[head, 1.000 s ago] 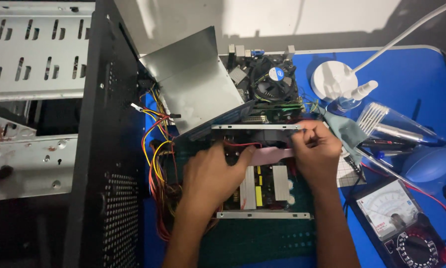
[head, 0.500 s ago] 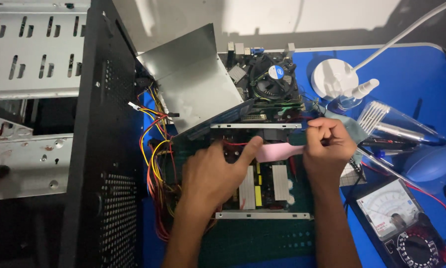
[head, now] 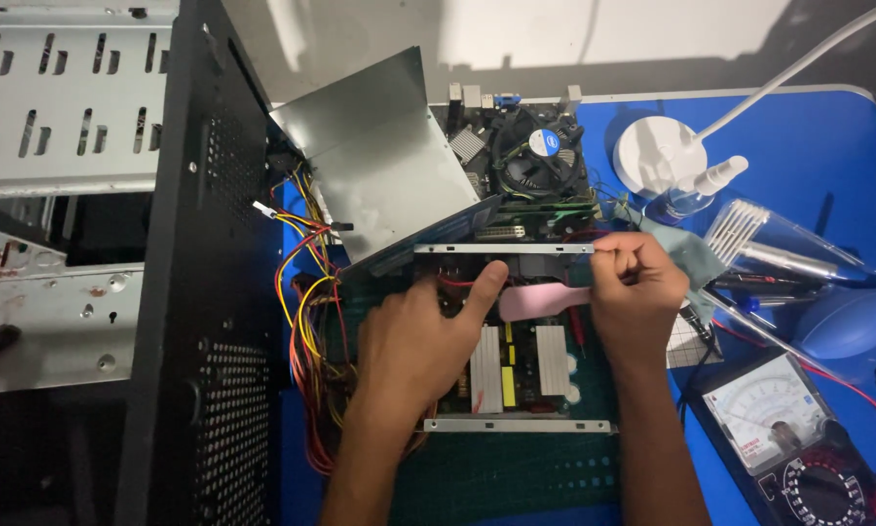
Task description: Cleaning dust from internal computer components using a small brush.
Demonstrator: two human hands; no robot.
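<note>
- We close our right hand (head: 634, 282) around the pink plastic brush handle (head: 545, 299), gripping its right end.
- Its long axis runs left to right, free end pointing left, over the opened power supply unit with grey heatsinks (head: 516, 365).
- Our left hand (head: 420, 336) rests open on the unit, fingers extended toward the handle's left end.
- An analogue multimeter (head: 793, 438) lies near right.

- There is only one camera. It sits on the person's head and looks almost straight down.
- It is close to the blue table (head: 827, 146), about an arm's reach above it.
- The open metal power box with green board (head: 516, 360) lies in the middle of the picture.
- The tall black metal computer case (head: 204, 321) fills the left side.
- Both arms come in from the bottom edge.
</note>
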